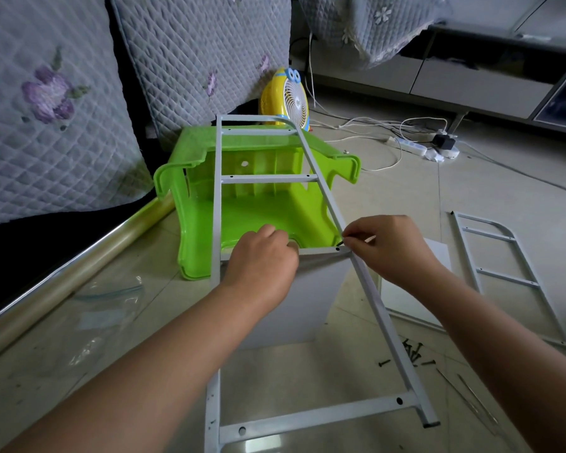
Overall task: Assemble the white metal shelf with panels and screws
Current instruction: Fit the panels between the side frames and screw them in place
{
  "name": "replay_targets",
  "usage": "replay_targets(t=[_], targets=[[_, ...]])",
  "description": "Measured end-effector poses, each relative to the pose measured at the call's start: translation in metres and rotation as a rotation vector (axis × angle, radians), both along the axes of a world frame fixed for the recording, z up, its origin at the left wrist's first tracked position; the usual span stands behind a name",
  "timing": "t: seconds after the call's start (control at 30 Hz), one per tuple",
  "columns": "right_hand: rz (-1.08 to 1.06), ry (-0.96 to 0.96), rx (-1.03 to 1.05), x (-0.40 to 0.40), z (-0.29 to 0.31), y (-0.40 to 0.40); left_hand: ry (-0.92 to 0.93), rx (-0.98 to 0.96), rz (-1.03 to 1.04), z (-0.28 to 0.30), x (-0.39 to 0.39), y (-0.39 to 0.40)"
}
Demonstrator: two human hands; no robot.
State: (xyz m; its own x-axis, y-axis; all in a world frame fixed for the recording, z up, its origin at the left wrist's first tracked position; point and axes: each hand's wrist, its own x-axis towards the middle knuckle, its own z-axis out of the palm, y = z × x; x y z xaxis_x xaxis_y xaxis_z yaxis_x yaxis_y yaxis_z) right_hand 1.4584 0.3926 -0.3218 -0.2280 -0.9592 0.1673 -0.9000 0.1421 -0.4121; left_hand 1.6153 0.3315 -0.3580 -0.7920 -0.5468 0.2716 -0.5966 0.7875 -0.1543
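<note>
A white ladder-shaped side frame [321,194] leans over an upturned green plastic stool [268,210], its foot near me. A white panel [294,302] hangs under the frame's middle crossbar. My left hand [262,259] grips that crossbar and the panel's top edge. My right hand [386,250] pinches a small black screw [340,246] at the hole where the crossbar meets the right rail. A second side frame [517,282] lies flat on the floor at the right. Several loose black screws [412,353] lie beside the near rail.
A quilted grey sofa cover [56,103] and a metal-edged base fill the left. A yellow desk fan [286,99], white cables and a power strip [412,146] sit behind. Another white panel [415,299] lies flat at the right, and clear plastic wrapping [108,302] lies at the left.
</note>
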Motion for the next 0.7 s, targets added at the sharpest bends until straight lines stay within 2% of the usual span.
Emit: replay_targets(t=[0.07,0.27,0.43,0.7], targets=[[-0.006,0.001,-0.008,-0.001,-0.001,0.000,-0.004,-0.007,0.015,0.003,-0.001,-0.002],[0.021,0.010,0.001,-0.002,0.001,0.000,-0.103,0.207,0.151,0.003,0.015,-0.005],[0.035,0.035,0.024,-0.002,0.004,-0.002,-0.132,0.326,0.168,0.002,0.026,-0.008],[0.087,0.259,0.166,0.004,0.005,-0.009,-0.107,0.421,0.132,0.000,0.029,-0.009]])
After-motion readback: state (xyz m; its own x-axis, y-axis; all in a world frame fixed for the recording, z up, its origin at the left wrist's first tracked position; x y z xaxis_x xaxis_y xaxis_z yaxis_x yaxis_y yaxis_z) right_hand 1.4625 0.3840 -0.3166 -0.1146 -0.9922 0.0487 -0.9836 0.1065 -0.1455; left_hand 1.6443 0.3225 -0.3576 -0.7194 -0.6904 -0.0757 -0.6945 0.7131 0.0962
